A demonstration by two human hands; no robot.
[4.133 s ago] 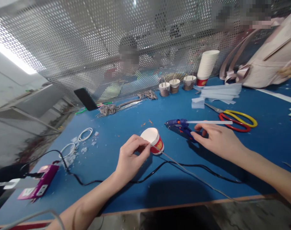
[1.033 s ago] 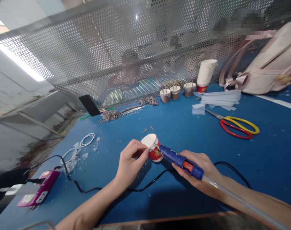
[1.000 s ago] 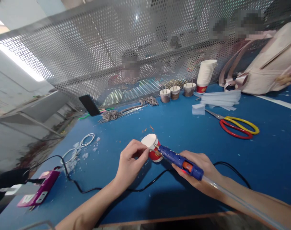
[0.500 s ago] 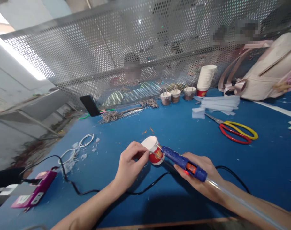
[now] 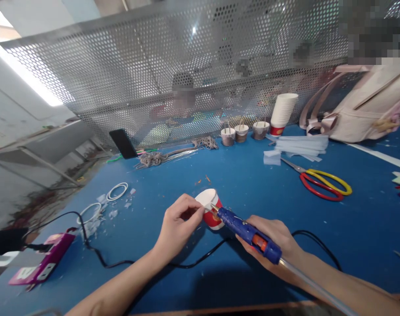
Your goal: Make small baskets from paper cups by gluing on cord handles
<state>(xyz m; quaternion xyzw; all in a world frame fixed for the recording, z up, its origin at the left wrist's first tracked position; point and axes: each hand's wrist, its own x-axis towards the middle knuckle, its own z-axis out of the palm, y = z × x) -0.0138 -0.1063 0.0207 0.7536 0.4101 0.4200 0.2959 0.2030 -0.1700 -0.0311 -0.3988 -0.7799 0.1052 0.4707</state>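
Observation:
A red and white paper cup stands tilted a little on the blue table, its opening toward me. My left hand pinches the near left rim of this cup between thumb and fingers. A thin strand seems to lie at those fingertips, too small to make out well. My right hand is wrapped around a blue hot glue gun, with a long clear glue stick coming out of its back. The metal nozzle points left, at the cup's rim close to my left fingertips.
Scissors, white strips and stacked cups lie right of centre. Cord-wrapped cups, grey cord and a phone line the perforated screen. A black cable crosses near a purple power strip and another person's dark sleeve.
The glue gun's nozzle has shifted left and slightly down, from the cup's right side to its near rim. My left hand keeps its pinch, and the view has moved slightly.

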